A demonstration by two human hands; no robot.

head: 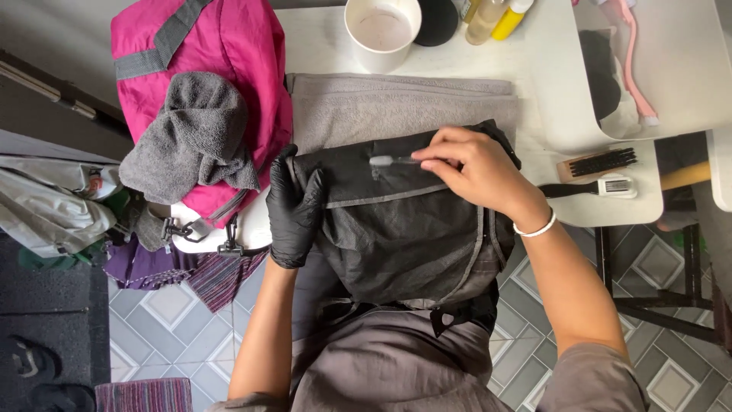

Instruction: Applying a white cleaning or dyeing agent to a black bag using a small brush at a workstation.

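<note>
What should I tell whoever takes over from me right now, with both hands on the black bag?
Left hand, in a black glove: pressed on the left edge of the black bag, holding it flat.
Right hand, bare: fingers pinch a small brush, bristle end on the bag's upper flap.
The bag lies on a folded grey towel on the white table.
Done: a small pale patch shows on the flap by the bristles.
Left: the rest of the bag looks dry and unbrushed.
Nearby: white cup, two more brushes to the right, pink bag to the left.
</note>
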